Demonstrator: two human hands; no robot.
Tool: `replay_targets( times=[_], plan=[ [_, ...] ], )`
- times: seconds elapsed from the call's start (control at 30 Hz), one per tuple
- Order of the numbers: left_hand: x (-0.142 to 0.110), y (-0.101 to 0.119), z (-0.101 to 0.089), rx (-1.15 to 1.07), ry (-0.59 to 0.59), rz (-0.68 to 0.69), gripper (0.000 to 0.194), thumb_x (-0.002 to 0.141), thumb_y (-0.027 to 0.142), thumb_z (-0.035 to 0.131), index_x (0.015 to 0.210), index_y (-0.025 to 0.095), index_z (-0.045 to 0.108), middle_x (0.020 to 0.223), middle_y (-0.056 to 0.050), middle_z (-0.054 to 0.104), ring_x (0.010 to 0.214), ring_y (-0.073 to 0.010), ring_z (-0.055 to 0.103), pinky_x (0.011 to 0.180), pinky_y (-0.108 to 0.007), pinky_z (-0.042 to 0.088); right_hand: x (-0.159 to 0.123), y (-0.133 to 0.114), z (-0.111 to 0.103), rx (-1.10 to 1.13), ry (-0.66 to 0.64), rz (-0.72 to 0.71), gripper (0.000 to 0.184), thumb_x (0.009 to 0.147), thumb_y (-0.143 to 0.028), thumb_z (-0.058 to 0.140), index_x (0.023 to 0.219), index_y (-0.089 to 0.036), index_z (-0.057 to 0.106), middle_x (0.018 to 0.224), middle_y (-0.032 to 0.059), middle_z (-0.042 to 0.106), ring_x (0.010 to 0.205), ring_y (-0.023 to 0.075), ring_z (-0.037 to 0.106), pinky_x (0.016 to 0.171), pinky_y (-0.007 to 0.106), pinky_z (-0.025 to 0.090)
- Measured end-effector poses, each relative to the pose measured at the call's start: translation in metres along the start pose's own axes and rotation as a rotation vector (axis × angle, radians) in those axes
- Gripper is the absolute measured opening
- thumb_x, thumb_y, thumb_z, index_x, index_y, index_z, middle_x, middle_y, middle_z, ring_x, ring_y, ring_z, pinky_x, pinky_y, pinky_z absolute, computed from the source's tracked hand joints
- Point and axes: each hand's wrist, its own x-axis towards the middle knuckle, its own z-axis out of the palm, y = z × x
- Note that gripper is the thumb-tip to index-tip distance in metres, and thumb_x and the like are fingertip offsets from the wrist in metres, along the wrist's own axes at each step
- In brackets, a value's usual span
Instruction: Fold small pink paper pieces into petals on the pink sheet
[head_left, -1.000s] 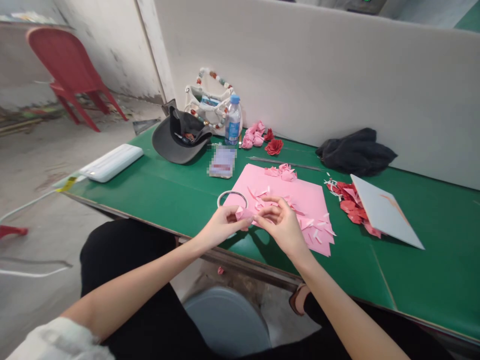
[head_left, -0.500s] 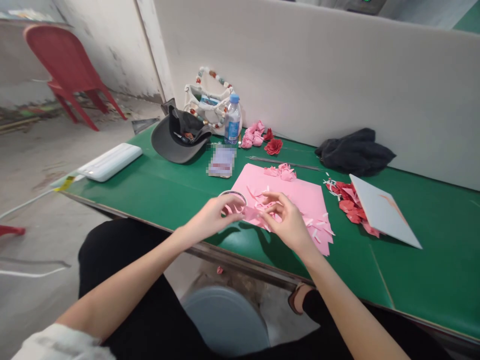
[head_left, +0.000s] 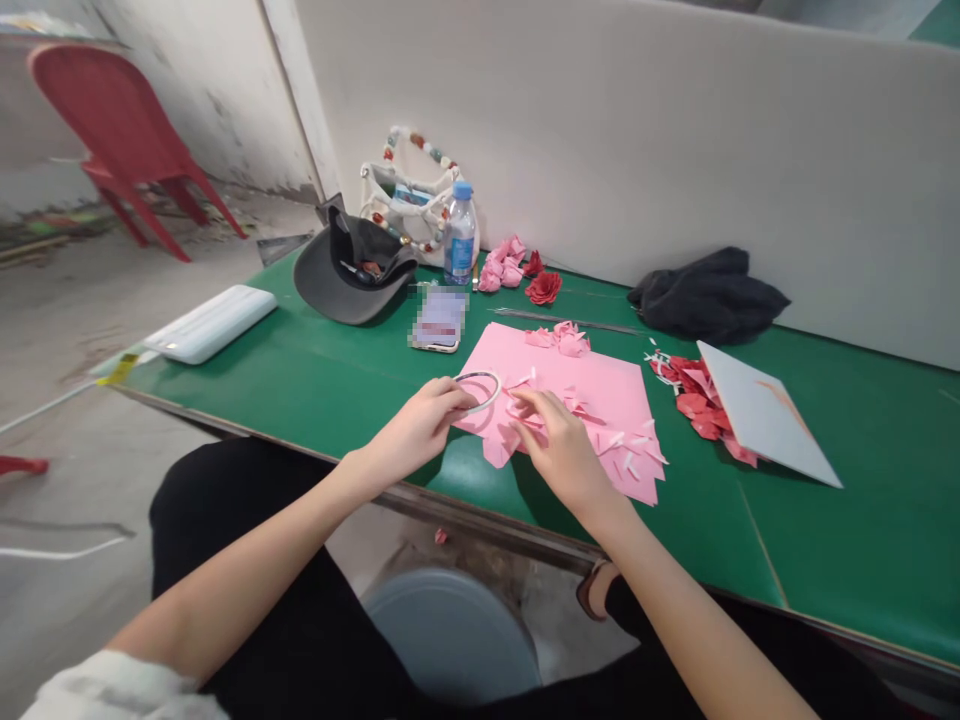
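Observation:
My left hand (head_left: 431, 418) pinches a thin roll of tape (head_left: 498, 388), which sticks out to the right like a white ring. To its right, my right hand (head_left: 556, 435) hovers low over a pink paper sheet (head_left: 615, 385), its thumb and forefinger spread with a gap between them. Small cut pieces of pink paper and white strips (head_left: 628, 460) lie scattered around those fingertips. Just below the thumb, a rounded pink paper piece (head_left: 498, 450) overhangs the sheet's near edge. Crumpled pink paper flowers (head_left: 568, 340) rest on the sheet's far part.
On the green table (head_left: 360, 400) stand a bottle (head_left: 460, 240), a cap (head_left: 352, 280), a beaded bag (head_left: 409, 195) and a phone (head_left: 439, 320). Red paper pieces (head_left: 701, 412) lie partly under a white board (head_left: 769, 415). Behind are red flowers (head_left: 544, 288) and black cloth (head_left: 709, 300).
My hands have drawn apart; the pink paper piece that was between them is no longer there. The tape roll now shows more fully in my left hand. The view shifted slightly.

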Motion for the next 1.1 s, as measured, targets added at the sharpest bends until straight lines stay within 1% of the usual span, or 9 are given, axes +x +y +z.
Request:
replay_targets(
  times=[0.07, 0.17, 0.23, 0.4, 0.57, 0.7, 0.83, 0.93, 1.1],
  plan=[
    [0.001, 0.005, -0.002, -0.135, 0.032, -0.021, 0.019, 0.088, 0.013, 0.044, 0.094, 0.015, 0.062, 0.094, -0.008, 0.060, 0.090, -0.0176, 0.058, 0.080, -0.030, 0.047, -0.002, -0.010, -0.001, 0.028, 0.071, -0.094, 0.037, 0.089, -0.012, 0.046, 0.124, -0.024, 0.047, 0.112, 0.0076, 0.061, 0.103, 0.0192, 0.060, 0.091, 0.037, 0.050],
    [0.002, 0.010, -0.002, -0.331, 0.039, -0.048, 0.014, 0.087, 0.015, 0.048, 0.092, 0.015, 0.061, 0.093, -0.006, 0.060, 0.086, -0.0158, 0.059, 0.077, -0.028, 0.049, -0.006, -0.019, 0.000, -0.015, 0.138, -0.243, 0.042, 0.091, -0.011, 0.044, 0.131, -0.024, 0.042, 0.123, 0.0072, 0.059, 0.118, 0.0184, 0.054, 0.101, 0.036, 0.045],
    [0.001, 0.013, 0.001, -0.430, 0.026, -0.071, 0.014, 0.087, 0.018, 0.050, 0.094, 0.014, 0.061, 0.093, -0.006, 0.061, 0.085, -0.0155, 0.061, 0.077, -0.027, 0.050, -0.008, -0.021, 0.003, -0.048, 0.158, -0.283, 0.045, 0.091, -0.011, 0.043, 0.134, -0.024, 0.039, 0.125, 0.0072, 0.059, 0.120, 0.0184, 0.053, 0.102, 0.036, 0.045],
    [-0.001, 0.018, 0.006, -0.565, -0.004, -0.183, 0.022, 0.086, 0.027, 0.054, 0.100, 0.013, 0.063, 0.093, -0.008, 0.068, 0.083, -0.0176, 0.065, 0.078, -0.029, 0.052, -0.010, -0.018, 0.010, -0.067, 0.129, -0.275, 0.047, 0.092, -0.012, 0.041, 0.137, -0.025, 0.037, 0.127, 0.0073, 0.058, 0.122, 0.0198, 0.052, 0.103, 0.041, 0.045],
    [-0.001, 0.020, 0.008, -0.626, 0.059, -0.244, 0.028, 0.083, 0.033, 0.060, 0.099, 0.012, 0.064, 0.090, -0.009, 0.071, 0.083, -0.0199, 0.067, 0.079, -0.031, 0.053, -0.012, -0.017, 0.017, -0.060, 0.118, -0.302, 0.047, 0.092, -0.011, 0.040, 0.137, -0.024, 0.037, 0.128, 0.0072, 0.057, 0.125, 0.0201, 0.050, 0.104, 0.042, 0.045],
    [-0.001, 0.018, 0.009, -0.655, 0.092, -0.257, 0.031, 0.082, 0.032, 0.061, 0.102, 0.010, 0.064, 0.092, -0.010, 0.071, 0.082, -0.0196, 0.067, 0.079, -0.031, 0.053, -0.013, -0.021, 0.017, -0.027, 0.140, -0.303, 0.044, 0.090, -0.009, 0.043, 0.131, -0.024, 0.043, 0.122, 0.0070, 0.061, 0.120, 0.0191, 0.054, 0.105, 0.041, 0.044],
    [-0.001, 0.017, 0.010, -0.639, 0.102, -0.272, 0.033, 0.083, 0.031, 0.060, 0.106, 0.009, 0.063, 0.089, -0.011, 0.071, 0.081, -0.0198, 0.067, 0.079, -0.033, 0.053, -0.012, -0.025, 0.013, 0.004, 0.191, -0.246, 0.039, 0.089, -0.010, 0.046, 0.125, -0.026, 0.049, 0.113, 0.0057, 0.064, 0.112, 0.0193, 0.058, 0.099, 0.039, 0.048],
    [-0.001, 0.019, 0.010, -0.651, 0.074, -0.256, 0.030, 0.083, 0.032, 0.060, 0.103, 0.010, 0.064, 0.091, -0.010, 0.071, 0.082, -0.0199, 0.067, 0.079, -0.032, 0.054, -0.012, -0.023, 0.012, -0.031, 0.214, -0.239, 0.044, 0.090, -0.011, 0.046, 0.131, -0.026, 0.044, 0.121, 0.0071, 0.061, 0.117, 0.0205, 0.055, 0.100, 0.041, 0.047],
    [-0.002, 0.021, 0.012, -0.698, 0.050, -0.259, 0.027, 0.081, 0.032, 0.063, 0.098, 0.011, 0.066, 0.092, -0.010, 0.071, 0.085, -0.0210, 0.067, 0.079, -0.032, 0.053, -0.013, -0.014, 0.018, -0.112, 0.167, -0.291, 0.049, 0.091, -0.011, 0.043, 0.138, -0.025, 0.037, 0.127, 0.0067, 0.059, 0.123, 0.0212, 0.051, 0.103, 0.042, 0.046]
  ],
)
